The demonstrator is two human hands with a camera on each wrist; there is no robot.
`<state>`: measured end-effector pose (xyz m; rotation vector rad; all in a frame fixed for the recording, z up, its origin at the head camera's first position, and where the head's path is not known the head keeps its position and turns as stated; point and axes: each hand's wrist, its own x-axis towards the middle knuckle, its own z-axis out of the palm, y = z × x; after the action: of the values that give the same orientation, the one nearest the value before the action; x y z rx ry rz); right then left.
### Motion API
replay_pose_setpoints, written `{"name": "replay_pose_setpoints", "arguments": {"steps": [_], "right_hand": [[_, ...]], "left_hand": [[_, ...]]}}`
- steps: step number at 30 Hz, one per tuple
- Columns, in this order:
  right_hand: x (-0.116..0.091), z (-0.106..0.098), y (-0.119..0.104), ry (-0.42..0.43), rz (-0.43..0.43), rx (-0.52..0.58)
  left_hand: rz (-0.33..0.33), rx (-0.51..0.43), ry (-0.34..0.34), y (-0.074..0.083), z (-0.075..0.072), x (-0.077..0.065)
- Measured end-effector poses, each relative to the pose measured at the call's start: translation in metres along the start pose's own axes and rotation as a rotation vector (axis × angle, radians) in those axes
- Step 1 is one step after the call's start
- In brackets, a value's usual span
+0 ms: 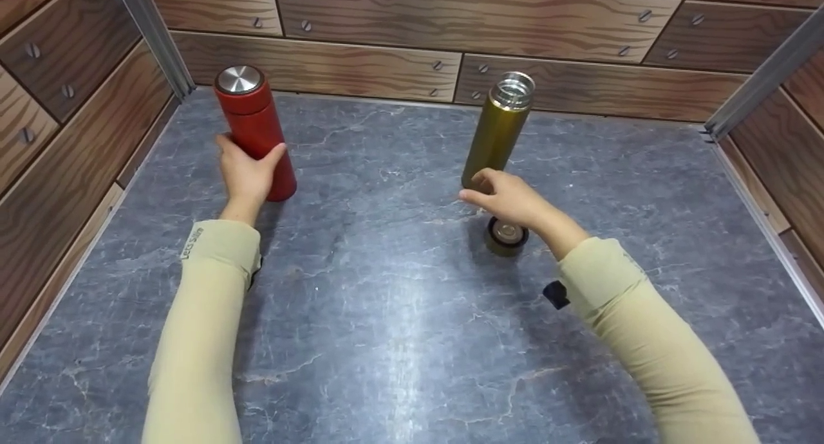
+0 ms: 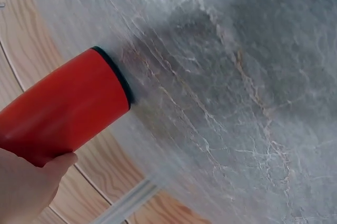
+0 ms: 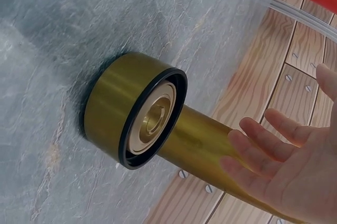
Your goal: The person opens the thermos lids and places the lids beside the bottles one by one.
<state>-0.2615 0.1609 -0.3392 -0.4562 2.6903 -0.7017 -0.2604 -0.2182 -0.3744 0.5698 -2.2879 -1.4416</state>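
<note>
A red thermos flask (image 1: 253,122) with a steel-topped lid stands at the left, and my left hand (image 1: 248,177) grips its lower body, thumb on the right side. In the left wrist view, the base of the red flask (image 2: 79,98) shows beyond the thumb. Farther right, a gold-green flask (image 1: 496,135) stands upright with its steel mouth uncovered. Its matching cap (image 1: 505,241) sits on the table in front, inner side up. My right hand (image 1: 512,196) hovers between cap and flask. The right wrist view shows the fingers (image 3: 263,150) spread and loosely bent, holding nothing.
The grey marble-patterned tabletop (image 1: 360,289) lies under everything. Wood-patterned panels (image 1: 360,58) enclose it at the back and both sides, with metal strips (image 1: 154,38) at the corners. A small black piece (image 1: 556,295) shows beside the right sleeve cuff.
</note>
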Motion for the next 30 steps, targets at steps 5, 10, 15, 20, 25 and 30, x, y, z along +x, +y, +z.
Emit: {"name": "replay_pose_setpoints", "arguments": {"steps": [5, 10, 15, 20, 25, 30], "right_hand": [[-0.001, 0.0, -0.001, -0.005, -0.005, 0.002], [-0.002, 0.0, -0.001, -0.009, -0.001, -0.009], [-0.004, -0.003, -0.001, 0.003, 0.0, -0.014], [-0.006, -0.005, 0.0, 0.005, -0.003, -0.012], [-0.008, -0.007, 0.001, 0.017, -0.009, -0.01], [-0.009, -0.008, 0.002, 0.032, -0.008, -0.017]], "left_hand": [[0.051, 0.003, -0.028, 0.009, 0.003, -0.004], [0.129, 0.005, -0.049, 0.015, 0.009, -0.011], [0.187, 0.008, -0.087, 0.02, 0.017, -0.018], [0.228, -0.008, -0.138, 0.026, 0.024, -0.027], [0.248, -0.02, -0.198, 0.035, 0.03, -0.034], [0.259, -0.028, -0.242, 0.04, 0.035, -0.04]]}}
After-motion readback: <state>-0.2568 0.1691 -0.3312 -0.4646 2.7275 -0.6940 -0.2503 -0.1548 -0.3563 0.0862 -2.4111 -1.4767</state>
